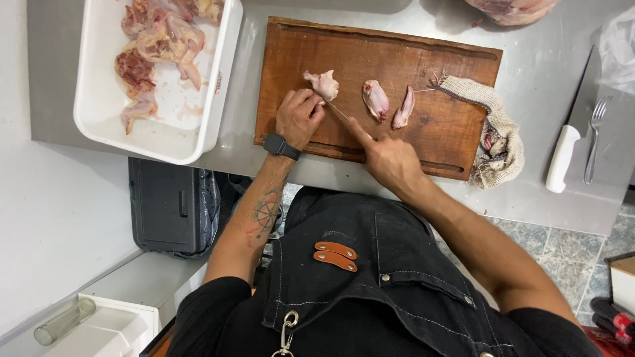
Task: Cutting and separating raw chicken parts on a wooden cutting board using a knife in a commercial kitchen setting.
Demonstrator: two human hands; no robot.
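A brown wooden cutting board (370,59) lies on a steel counter. My left hand (299,116) pinches a small piece of raw poultry (323,84) at the board's left side. My right hand (389,155) grips a thin knife (338,110), index finger stretched along it, with the blade reaching the held piece. Two more cut pieces rest in the middle of the board: a rounded one (376,99) and a narrow one (403,109).
A white tub (215,99) with raw poultry carcasses sits at the left. A burlap cloth (493,125) hangs over the board's right end. A white-handled cleaver (569,142) and a fork (594,135) lie at the right. More raw meat (512,10) sits at the top.
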